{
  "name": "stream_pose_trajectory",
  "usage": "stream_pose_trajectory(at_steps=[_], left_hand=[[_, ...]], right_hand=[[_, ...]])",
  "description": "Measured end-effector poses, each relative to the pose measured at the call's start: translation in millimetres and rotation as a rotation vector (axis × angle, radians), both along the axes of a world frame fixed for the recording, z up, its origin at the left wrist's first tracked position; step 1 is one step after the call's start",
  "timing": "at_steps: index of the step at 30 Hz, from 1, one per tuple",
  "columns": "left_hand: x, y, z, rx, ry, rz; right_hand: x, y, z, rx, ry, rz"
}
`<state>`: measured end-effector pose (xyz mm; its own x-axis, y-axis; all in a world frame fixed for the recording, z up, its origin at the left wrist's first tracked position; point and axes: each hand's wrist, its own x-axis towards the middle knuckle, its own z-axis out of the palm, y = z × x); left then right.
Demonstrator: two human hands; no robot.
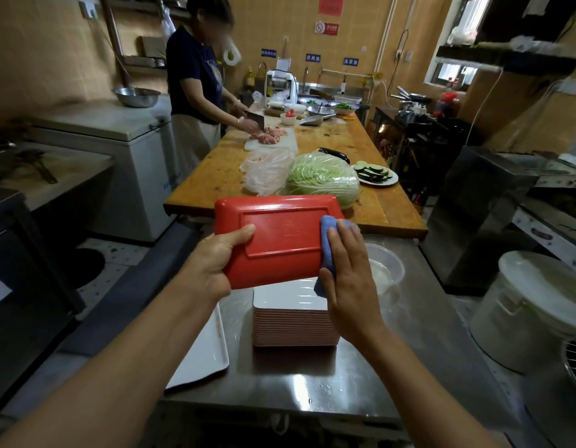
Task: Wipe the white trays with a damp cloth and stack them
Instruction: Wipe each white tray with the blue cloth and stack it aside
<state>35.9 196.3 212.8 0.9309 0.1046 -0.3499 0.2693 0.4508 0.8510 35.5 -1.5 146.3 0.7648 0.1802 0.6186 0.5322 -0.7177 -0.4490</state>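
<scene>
Head-worn view, forward and down

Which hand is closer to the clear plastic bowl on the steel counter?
Right. The right hand presses a blue cloth on the red tray, beside the clear plastic bowl. The left hand grips the tray's far side.

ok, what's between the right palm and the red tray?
Head view: a folded blue cloth lies between the right hand and the upturned red tray; the hand presses it flat against the tray's right end.
</scene>
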Motion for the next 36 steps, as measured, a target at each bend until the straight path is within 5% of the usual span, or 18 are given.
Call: stream_pose_trajectory(at_steps=[13,18,29,36], left_hand=[[-8,-5,-8,-0.343,0.123,-0.008],[-16,9,-13,-0.143,0.093,0.122],[-32,69,-32,-0.033,0.109,0.205],[-44,119,-38,0.104,-0.042,0.315]], right_hand=[[-25,89,-11,-0.12,-0.107,0.24],[-5,60,-10,-0.198,-0.062,0.225],[27,60,-17,0.236,0.258,0.109],[32,84,-24,0.148,0.449,0.084]])
